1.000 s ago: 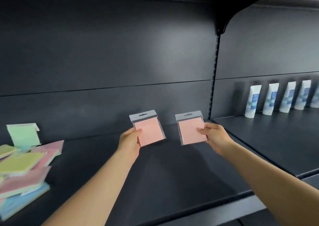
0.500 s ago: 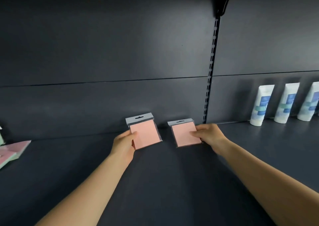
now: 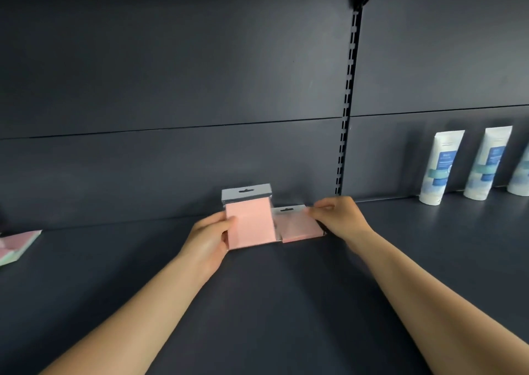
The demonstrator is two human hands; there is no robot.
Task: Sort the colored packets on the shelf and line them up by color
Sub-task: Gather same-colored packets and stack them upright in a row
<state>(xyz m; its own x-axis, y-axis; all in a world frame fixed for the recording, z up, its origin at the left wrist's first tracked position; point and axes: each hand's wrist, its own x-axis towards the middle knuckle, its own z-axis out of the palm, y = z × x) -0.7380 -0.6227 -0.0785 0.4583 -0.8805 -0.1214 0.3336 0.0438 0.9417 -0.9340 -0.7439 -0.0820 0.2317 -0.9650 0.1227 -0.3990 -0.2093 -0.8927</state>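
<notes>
From the head camera, the white-and-blue tubes (image 3: 442,167) standing at the right against the back panel (image 3: 171,88) carried printing too small to read. The left hand (image 3: 210,238) gripped the left edge of a pink packet (image 3: 250,221), thumb on its face, holding it upright near the back of the dark shelf (image 3: 272,303). The right hand (image 3: 339,217) pinched the upper right corner of a second pink packet (image 3: 300,224), which lay low at the shelf's back, just beside and partly behind the first. Both packets had grey header strips with hang slots. A loose pile of pink and green packets (image 3: 17,244) lay at the far left edge.
</notes>
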